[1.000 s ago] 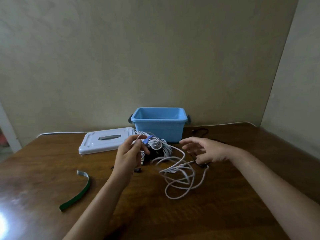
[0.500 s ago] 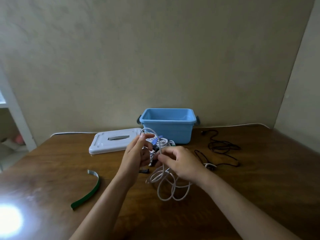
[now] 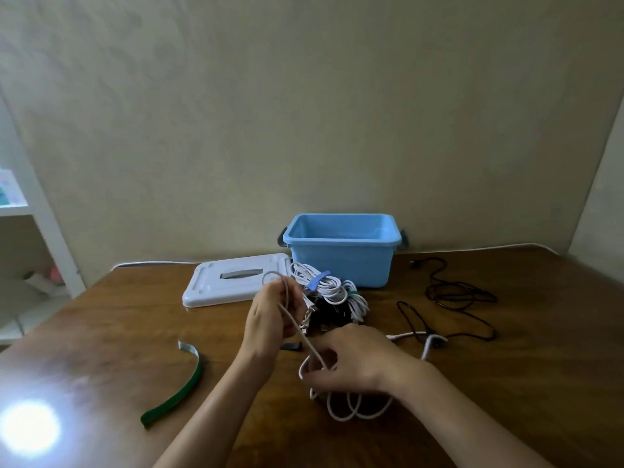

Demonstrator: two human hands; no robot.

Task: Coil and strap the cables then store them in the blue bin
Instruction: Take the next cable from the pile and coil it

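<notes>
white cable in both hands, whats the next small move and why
Probably lay another loop up into the left hand. The white cable runs taut from that hand's pinch down to the right hand, which grips it, and loose turns still lie on the table below. The green strap lies unused, and the blue bin waits open.

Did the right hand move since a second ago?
Yes. The right hand came in from the right, off the black cable, toward the person and away from the blue bin. It now grips the white cable below the left hand.
</notes>
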